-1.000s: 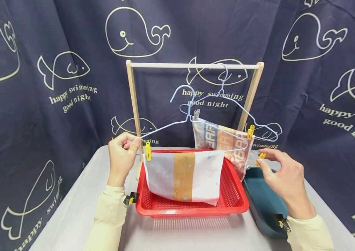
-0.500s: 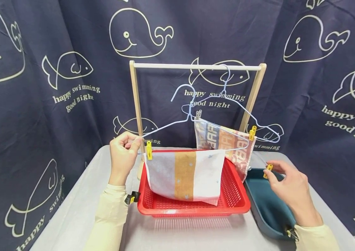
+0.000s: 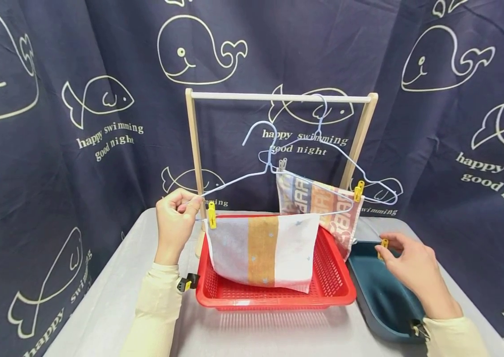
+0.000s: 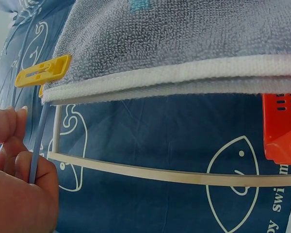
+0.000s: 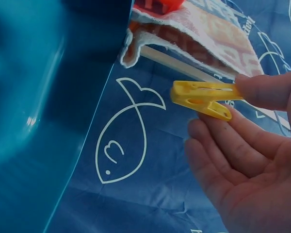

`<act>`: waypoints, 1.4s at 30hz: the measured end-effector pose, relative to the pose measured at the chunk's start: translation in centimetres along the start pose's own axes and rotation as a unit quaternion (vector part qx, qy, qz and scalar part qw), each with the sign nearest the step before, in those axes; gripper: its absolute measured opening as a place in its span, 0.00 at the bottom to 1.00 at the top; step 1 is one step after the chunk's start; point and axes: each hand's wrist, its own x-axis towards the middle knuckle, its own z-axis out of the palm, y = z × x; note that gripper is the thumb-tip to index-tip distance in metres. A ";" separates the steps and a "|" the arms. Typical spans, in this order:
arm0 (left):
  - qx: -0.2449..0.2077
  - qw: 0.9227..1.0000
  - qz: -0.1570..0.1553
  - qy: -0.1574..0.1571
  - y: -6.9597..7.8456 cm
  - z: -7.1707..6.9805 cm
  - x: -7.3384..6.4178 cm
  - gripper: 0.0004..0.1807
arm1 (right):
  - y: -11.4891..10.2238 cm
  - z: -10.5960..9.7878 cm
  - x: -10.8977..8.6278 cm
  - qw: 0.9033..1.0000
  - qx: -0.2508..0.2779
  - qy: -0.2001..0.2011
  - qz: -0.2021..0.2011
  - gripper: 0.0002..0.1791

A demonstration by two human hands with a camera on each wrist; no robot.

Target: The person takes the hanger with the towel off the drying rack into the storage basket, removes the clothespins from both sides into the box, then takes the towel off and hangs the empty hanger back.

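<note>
My left hand (image 3: 175,220) grips the left end of a light-blue wire hanger (image 3: 252,174), holding it in front of the rack. Over the hanger's lower bar hangs a small grey, tan and white towel (image 3: 262,250). A yellow clothespin (image 3: 211,215) clamps the towel's left corner; no clip shows on its right corner. Above the dark teal tray, my right hand (image 3: 412,265) pinches another yellow clothespin (image 5: 201,97) between thumb and fingers. In the right wrist view that clothespin's jaw end points away from the hand.
A red plastic basket (image 3: 274,301) stands below the towel. Behind, a wooden rack (image 3: 193,144) carries a second hanger (image 3: 341,148) with a patterned towel (image 3: 318,198), held by a yellow clip (image 3: 359,191) and a grey clip (image 3: 282,164). The teal tray (image 3: 369,310) is at right.
My right hand has moved right and down over the teal tray, still pinching the clothespin. My left hand keeps hold of the hanger, nearly still; the whole view has shifted slightly.
</note>
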 end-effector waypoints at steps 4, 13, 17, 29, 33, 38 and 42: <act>0.000 1.000 0.000 -0.001 0.0 0.0 0.0 0.04 | 0.5 0.0 0.2 1.000 -0.011 -0.020 -0.002 0.20; 0.001 1.000 0.000 0.000 0.0 0.0 0.0 0.04 | 0.9 -0.2 0.8 0.997 -0.033 -0.070 -0.003 0.21; 0.000 1.000 -0.002 0.001 0.1 0.0 0.0 0.04 | 1.0 -0.2 1.2 0.994 -0.036 -0.100 0.001 0.21; -0.002 1.000 0.000 0.002 0.0 0.0 0.0 0.04 | 1.3 0.0 1.8 0.989 -0.042 -0.140 -0.007 0.19; -0.003 1.000 0.001 0.002 0.1 0.0 0.0 0.04 | 1.5 0.1 1.7 0.988 -0.043 -0.148 -0.008 0.20; -0.001 1.000 0.001 0.001 0.2 0.1 0.0 0.05 | 1.9 0.3 1.5 0.987 -0.040 -0.154 -0.009 0.19; 0.000 1.000 0.001 0.001 0.1 0.1 0.0 0.05 | 2.0 0.4 1.4 0.987 -0.036 -0.159 -0.006 0.19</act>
